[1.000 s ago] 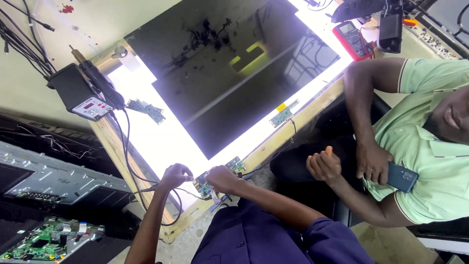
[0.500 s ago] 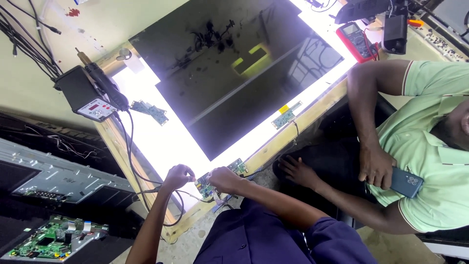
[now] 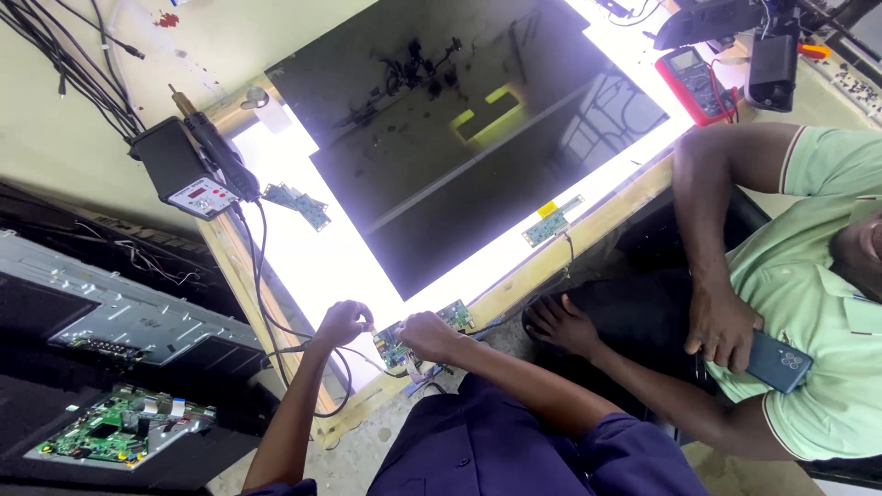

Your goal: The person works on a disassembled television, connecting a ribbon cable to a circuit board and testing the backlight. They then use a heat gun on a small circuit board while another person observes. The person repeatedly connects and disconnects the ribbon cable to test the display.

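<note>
Partly hidden: small green circuit board [image 3: 397, 346] at the near edge of the lit white backlight panel [image 3: 317, 257], its middle covered by the right hand; what lies under that hand cannot be made out. Left hand [image 3: 343, 322]: fingers curled, tips pinched at the board's left end; whether they pinch a wire or the board itself cannot be told. Right hand [image 3: 428, 335]: closed, knuckles up, resting on the board. Dark rectangular display sheet [image 3: 459, 138] lies across the panel, farther off. Black soldering station with red display [image 3: 188, 174] stands at the far left corner. Red handheld multimeter [image 3: 691, 83] far right. Second person in pale green shirt [image 3: 808, 303] at right, cut off by the frame, holds a dark blue phone [image 3: 779, 362].
</note>
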